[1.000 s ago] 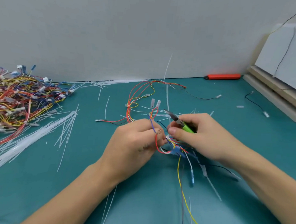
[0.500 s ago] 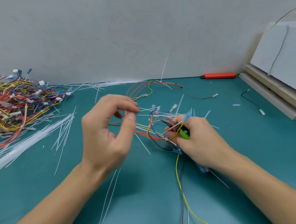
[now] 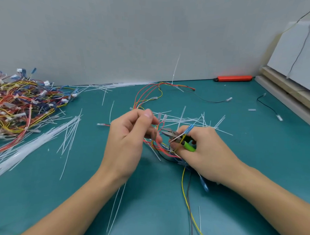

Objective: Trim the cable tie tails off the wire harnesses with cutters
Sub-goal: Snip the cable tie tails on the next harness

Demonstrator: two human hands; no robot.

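A wire harness [image 3: 151, 92] of red, yellow, blue and black wires lies on the teal table, with its tangled end between my hands. My right hand [image 3: 207, 154] grips the green-handled cutters [image 3: 189, 147] together with part of the harness; the metal jaws [image 3: 167, 133] point left. A white cable tie tail [image 3: 176, 138] crosses just behind the jaws, and a blue connector [image 3: 190, 128] sticks up over my knuckles. My left hand [image 3: 128, 141] is curled at the harness, thumb and fingers pinching its red wires just left of the jaws.
A big pile of harnesses [image 3: 19, 102] lies at the far left, with a long bundle of white ties [image 3: 26, 148] in front. Cut tails [image 3: 185, 118] are strewn behind my hands. An orange tool [image 3: 234, 78] lies by the wall, and white boards [image 3: 293, 69] lean at right.
My left hand let go of the harness, lifted away open, then came back to the wires beside the cutter jaws. My right hand kept hold of the cutters and shifted only slightly.
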